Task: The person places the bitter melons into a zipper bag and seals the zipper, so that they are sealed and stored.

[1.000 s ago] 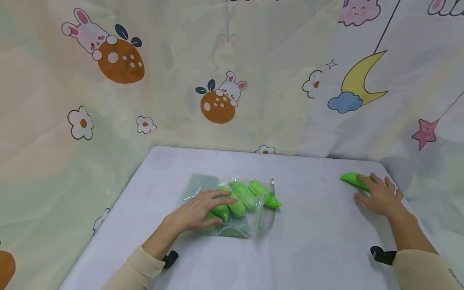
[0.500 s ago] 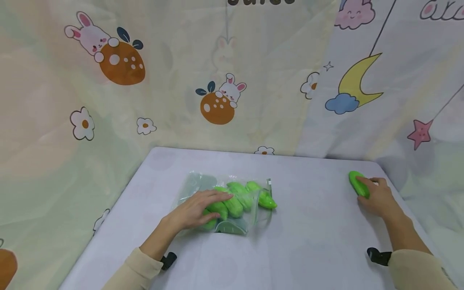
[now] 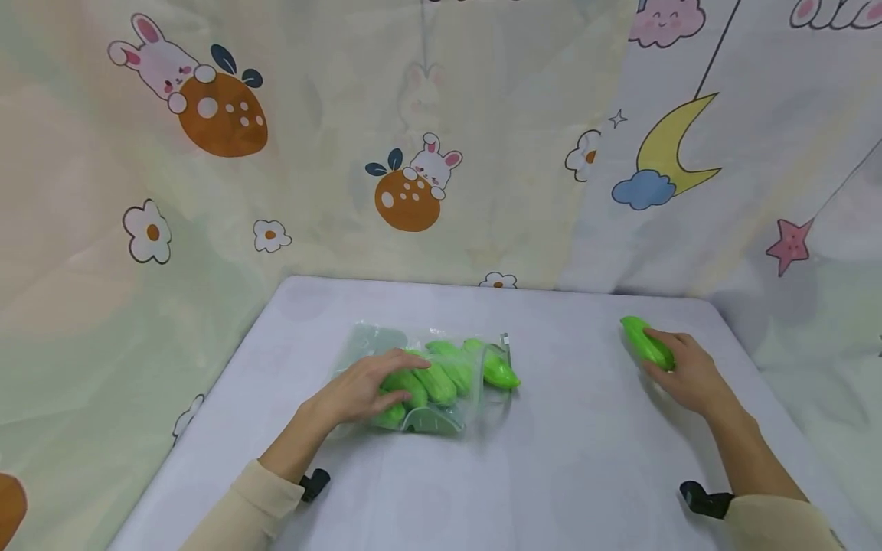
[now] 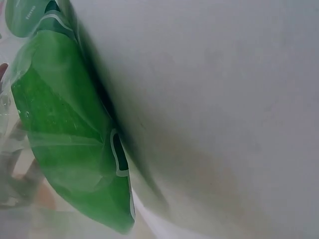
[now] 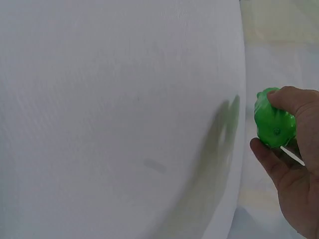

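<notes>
A clear zip bag [image 3: 375, 337] lies on the table with several glossy green cucumber-like vegetables [image 3: 439, 384] in it. One green vegetable [image 3: 499, 370] sits at the bag's right-hand mouth, its tip poking out. My left hand [image 3: 358, 389] rests over the bag's left part, thumb and fingers spread. Close up in the left wrist view, a green vegetable [image 4: 65, 124] shows through the plastic. Off to the right, my right hand [image 3: 689, 375] pinches another green cucumber-like vegetable [image 3: 645, 342] between thumb and fingers. In the right wrist view this vegetable [image 5: 275, 122] is held above the table.
The white table [image 3: 572, 459] has its far edge against a hanging cloth [image 3: 317, 153] printed with rabbits, flowers and a moon. Black wrist cameras [image 3: 704, 499] sit under both wrists.
My right hand has taken hold of the green vegetable at the far right, lifted it and carried it leftward. My left hand stays on the bag.
</notes>
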`<state>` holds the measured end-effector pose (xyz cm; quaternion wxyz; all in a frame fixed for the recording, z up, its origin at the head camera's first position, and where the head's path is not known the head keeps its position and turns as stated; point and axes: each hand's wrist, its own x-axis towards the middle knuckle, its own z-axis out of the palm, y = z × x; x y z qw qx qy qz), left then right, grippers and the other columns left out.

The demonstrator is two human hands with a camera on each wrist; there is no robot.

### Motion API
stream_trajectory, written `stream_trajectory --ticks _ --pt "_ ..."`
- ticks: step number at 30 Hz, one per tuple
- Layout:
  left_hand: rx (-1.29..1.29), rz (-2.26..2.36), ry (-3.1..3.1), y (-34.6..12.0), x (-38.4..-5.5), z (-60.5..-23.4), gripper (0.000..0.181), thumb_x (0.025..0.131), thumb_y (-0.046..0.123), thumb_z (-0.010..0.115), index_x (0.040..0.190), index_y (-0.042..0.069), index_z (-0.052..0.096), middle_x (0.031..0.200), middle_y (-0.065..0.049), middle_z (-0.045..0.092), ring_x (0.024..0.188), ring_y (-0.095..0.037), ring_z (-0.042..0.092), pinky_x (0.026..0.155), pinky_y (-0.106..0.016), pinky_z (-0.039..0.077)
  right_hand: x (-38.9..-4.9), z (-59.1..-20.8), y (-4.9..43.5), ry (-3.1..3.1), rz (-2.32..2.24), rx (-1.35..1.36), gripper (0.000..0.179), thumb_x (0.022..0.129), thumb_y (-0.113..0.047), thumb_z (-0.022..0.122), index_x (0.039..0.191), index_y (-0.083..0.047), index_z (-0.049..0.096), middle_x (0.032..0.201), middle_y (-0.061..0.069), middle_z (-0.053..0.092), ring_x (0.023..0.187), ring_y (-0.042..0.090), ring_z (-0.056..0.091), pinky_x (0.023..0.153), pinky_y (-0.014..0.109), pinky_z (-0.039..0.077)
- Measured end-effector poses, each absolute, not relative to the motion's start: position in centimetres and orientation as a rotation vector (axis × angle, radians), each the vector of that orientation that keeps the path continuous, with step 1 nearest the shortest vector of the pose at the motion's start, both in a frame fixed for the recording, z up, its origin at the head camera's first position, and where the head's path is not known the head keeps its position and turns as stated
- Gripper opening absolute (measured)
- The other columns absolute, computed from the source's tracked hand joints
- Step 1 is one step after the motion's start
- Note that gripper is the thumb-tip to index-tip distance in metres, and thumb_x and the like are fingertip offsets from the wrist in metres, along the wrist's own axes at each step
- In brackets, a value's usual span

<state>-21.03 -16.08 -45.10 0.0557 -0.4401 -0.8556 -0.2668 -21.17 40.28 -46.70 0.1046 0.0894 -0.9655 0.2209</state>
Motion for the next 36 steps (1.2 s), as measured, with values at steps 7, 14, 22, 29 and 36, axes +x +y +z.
stream_trajectory --ticks 7,14,22,29,36 --pt "-1.325 -0.868 -2.583 -16.0 -21.5 -45.0 0.058 0.090 0.017 0.081 0.142 0.012 0.057 0.139 0.000 0.063 0.128 -0.020 0.061 0.105 -0.039 0.051 -20.5 -45.6 37.2 -2.830 0.795 0.384 0.057 0.096 -0.018 0.073 0.145 0.002 0.051 0.133 0.034 0.054 0.111 0.051 0.060 0.084 0.061 0.056" --pt "-1.269 -0.894 -2.637 -15.6 -21.8 -45.1 0.062 0.089 0.018 0.083 0.144 0.016 0.056 0.142 0.004 0.061 0.131 -0.019 0.059 0.108 -0.039 0.050 -20.1 -45.6 35.5 -2.852 0.976 0.426 0.057 0.097 -0.027 0.073 0.146 -0.005 0.053 0.137 0.026 0.059 0.112 0.045 0.066 0.081 0.038 0.060" --pt "-1.284 -0.834 -2.673 -15.0 -22.3 -44.8 0.068 0.087 0.025 0.085 0.146 0.019 0.054 0.145 0.004 0.060 0.132 -0.020 0.058 0.108 -0.040 0.049 -18.8 -45.4 34.1 -2.751 1.313 0.507 0.054 0.099 -0.022 0.071 0.149 -0.012 0.052 0.140 0.012 0.057 0.109 0.017 0.061 0.080 0.020 0.057" --pt "-1.315 -0.779 -2.657 -15.1 -22.3 -44.7 0.069 0.089 0.024 0.083 0.149 0.021 0.052 0.161 0.004 0.043 0.142 -0.023 0.049 0.109 -0.046 0.049 -17.9 -45.1 32.3 -2.610 1.494 0.675 0.053 0.095 -0.008 0.073 0.145 -0.010 0.056 0.137 0.012 0.059 0.111 0.015 0.062 0.085 0.021 0.057" --pt "-1.317 -0.693 -2.665 -15.2 -22.0 -44.7 0.071 0.090 0.024 0.082 0.153 0.023 0.048 0.167 0.009 0.029 0.146 -0.023 0.045 0.106 -0.046 0.051 -17.1 -45.0 30.4 -2.553 1.541 0.773 0.050 0.092 -0.003 0.075 0.140 -0.009 0.060 0.132 0.010 0.062 0.108 0.018 0.063 0.088 0.023 0.057"
